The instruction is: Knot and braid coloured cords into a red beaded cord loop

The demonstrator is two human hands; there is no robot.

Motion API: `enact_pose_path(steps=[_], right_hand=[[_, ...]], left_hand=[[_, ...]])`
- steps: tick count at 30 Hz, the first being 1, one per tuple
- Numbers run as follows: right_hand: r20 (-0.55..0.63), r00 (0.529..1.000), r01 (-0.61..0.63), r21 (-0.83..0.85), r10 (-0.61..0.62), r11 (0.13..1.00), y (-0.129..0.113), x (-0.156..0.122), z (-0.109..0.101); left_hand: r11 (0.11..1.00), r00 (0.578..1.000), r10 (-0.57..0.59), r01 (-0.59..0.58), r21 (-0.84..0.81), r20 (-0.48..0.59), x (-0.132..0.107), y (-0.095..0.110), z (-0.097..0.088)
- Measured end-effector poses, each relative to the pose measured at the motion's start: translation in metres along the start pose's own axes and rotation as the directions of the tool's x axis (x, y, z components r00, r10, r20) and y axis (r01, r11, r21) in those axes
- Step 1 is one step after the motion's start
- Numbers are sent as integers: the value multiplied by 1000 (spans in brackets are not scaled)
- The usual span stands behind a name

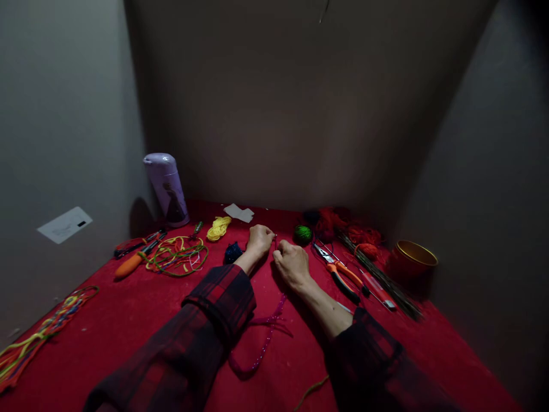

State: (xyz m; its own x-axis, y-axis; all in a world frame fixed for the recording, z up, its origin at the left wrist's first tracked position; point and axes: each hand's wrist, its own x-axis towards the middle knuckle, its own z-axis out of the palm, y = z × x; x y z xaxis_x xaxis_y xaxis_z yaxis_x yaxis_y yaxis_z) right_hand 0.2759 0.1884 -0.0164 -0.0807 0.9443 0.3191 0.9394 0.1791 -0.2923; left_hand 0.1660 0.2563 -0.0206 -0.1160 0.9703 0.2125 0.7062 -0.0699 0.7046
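My left hand [259, 240] is closed in a pinch, its fingertips pointing right above the red cloth. Close beside it, my right hand [293, 264] is curled with thumb and fingers together. A thin stretch of magenta cord shows in the narrow gap between both hands, apparently pinched by each; the fingertips are small and dim. More of the beaded magenta cord [266, 343] runs toward me from under the right hand and lies in a loop between my forearms. A dark blue yarn ball [233, 252] sits left of my left wrist, and a green yarn ball [303, 234] beyond my right hand.
Pliers [338, 277], a red cutter [380, 290] and a bundle of thin sticks [381, 277] lie right, near a reddish bowl [415, 252]. Left are yellow yarn [219, 228], tangled cords [175, 256], an orange-handled tool [129, 266] and a purple bottle [168, 189]. Grey walls enclose the table.
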Motion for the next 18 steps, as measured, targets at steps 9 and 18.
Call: enact_pose_path(steps=[9, 18], right_hand=[[47, 999, -2, 55, -1, 998, 2, -8, -4], [49, 999, 18, 8, -19, 1000, 3, -25, -10]], left_hand=[[998, 999, -43, 43, 43, -4, -18, 3, -9], [991, 979, -128, 132, -16, 161, -36, 17, -27]])
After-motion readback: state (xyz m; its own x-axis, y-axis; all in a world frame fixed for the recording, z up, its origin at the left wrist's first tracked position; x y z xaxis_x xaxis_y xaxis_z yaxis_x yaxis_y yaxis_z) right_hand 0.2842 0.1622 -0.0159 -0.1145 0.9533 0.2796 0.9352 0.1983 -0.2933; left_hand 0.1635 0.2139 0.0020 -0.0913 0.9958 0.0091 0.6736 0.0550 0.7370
